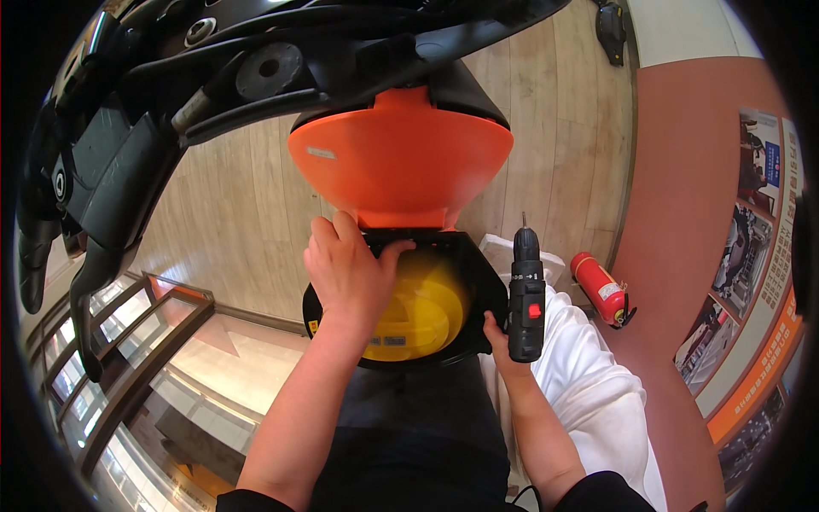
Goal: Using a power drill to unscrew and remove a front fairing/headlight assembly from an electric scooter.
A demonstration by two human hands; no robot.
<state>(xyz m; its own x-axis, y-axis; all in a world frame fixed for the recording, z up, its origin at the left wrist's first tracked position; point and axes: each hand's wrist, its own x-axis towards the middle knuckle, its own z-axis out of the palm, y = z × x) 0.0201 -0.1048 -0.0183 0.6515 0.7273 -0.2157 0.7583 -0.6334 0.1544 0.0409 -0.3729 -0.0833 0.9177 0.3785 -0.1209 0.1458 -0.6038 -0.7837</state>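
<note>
Orange panel, black tub, yellow piece, black-and-red drill, red fire extinguisher, white cloth

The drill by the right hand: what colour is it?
The drill is mostly black, with a red part; see the head view.

The drill in my right grip looks like matt black plastic with a thin metal bit, while the orange panel by my left grip seems smooth plastic with a soft sheen. I see smooth dark plastic in the black tub and shiny plastic in the partly blurred yellow shell. The white cloth is softly creased, the fire extinguisher glossy, the floor wood-grained planks.
</note>
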